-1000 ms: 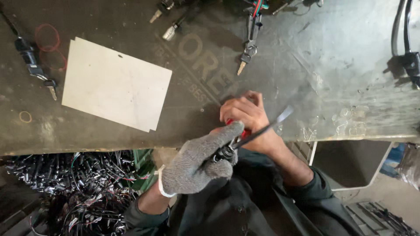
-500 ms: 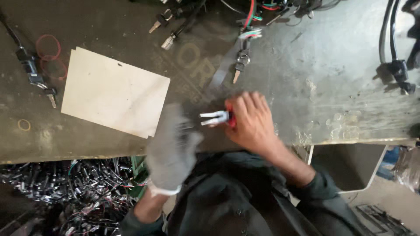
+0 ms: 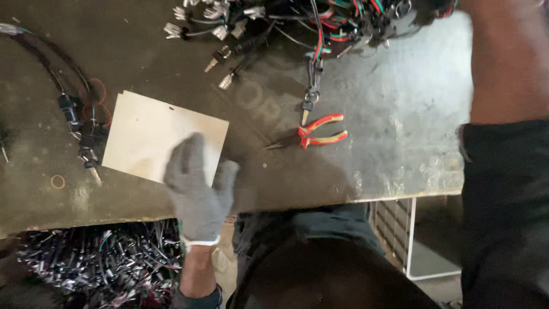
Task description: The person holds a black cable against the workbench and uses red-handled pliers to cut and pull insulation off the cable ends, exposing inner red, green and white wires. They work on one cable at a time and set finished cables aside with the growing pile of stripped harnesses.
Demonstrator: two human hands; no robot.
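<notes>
My left hand [image 3: 197, 189], in a grey knit glove, lies flat with fingers spread, its fingertips on the near right corner of a pale thin board [image 3: 154, 134]. Pliers with red and yellow handles [image 3: 314, 133] lie loose on the dark workbench [image 3: 400, 143], to the right of that hand. My right forearm [image 3: 503, 63] and black sleeve rise along the right edge; the hand itself is cut off by the top of the picture. A key on a wire lead [image 3: 307, 107] lies just above the pliers.
A tangle of coloured wires and connectors [image 3: 320, 17] fills the far side of the bench. Black switch leads [image 3: 80, 123] and an orange rubber band [image 3: 57, 182] lie at the left. Below the bench edge sit a heap of wire harnesses [image 3: 86, 263] and a white frame [image 3: 412, 240].
The pliers left my hands and now lie on the bench. My left hand moved left onto the board, and my right arm lifted up and away to the far right.
</notes>
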